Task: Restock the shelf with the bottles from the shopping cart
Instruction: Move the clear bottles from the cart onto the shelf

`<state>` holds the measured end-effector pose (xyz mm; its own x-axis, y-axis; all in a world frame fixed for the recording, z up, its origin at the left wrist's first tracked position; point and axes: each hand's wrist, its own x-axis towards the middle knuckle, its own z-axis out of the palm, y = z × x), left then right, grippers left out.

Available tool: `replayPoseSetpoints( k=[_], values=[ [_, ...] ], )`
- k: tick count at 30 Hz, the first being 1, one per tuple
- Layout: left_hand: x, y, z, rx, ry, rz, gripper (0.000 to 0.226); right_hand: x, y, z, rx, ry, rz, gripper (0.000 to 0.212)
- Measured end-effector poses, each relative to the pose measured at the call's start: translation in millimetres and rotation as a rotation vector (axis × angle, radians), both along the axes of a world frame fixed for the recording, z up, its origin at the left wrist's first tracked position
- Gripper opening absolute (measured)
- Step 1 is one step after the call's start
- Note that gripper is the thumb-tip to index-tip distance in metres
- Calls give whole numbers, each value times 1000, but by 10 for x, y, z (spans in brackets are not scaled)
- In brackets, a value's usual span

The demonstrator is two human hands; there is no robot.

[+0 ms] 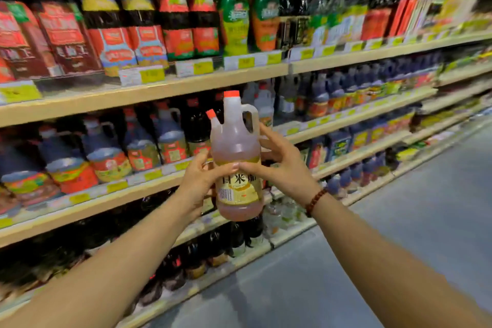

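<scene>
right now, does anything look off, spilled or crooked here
Nothing spilled or broken. The left hand and right hand hold the bottle upright, cap on. One oddity: a second orange cap leans left beside its neck; I cannot tell whether it is another bottle behind.

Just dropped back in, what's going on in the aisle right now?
A person holds an amber bottle with a red cap upright in front of the shelves. The left hand grips its left side and the right hand wraps round its right side below the handle. The bottle is in the air, not yet set down. Dark bottles stand on the shelf behind it. The cart is out of view.
</scene>
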<state>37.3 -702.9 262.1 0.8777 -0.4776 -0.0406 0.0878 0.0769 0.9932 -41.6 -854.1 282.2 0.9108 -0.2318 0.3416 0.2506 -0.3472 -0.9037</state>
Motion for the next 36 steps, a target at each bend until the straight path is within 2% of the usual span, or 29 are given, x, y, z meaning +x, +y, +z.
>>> replayPoseSetpoints(
  k=[3, 10, 18, 26, 30, 36],
  values=[
    [-14, -321, -154, 33, 21, -65, 42, -151, -267, -186, 52, -5, -35, 84],
    [169, -935, -452, 88, 84, -128, 42, -69, -810, -592, 6, 71, -119, 77],
    [827, -1433, -787, 57, 93, -34, 57, 761, -1425, -884, 29, 125, -40, 77],
    [1455, -1775, -765, 94, 58, 21, 43, 1572, -1883, -962, 67, 101, 57, 80],
    [1720, -1885, -666, 154, 22, 56, 61, 1933, -2056, -883, 70, 71, 127, 79],
    [2027, -2009, -622, 151, -1, 133, 65, 2368, -2243, -838, -14, 28, 205, 77]
  ],
)
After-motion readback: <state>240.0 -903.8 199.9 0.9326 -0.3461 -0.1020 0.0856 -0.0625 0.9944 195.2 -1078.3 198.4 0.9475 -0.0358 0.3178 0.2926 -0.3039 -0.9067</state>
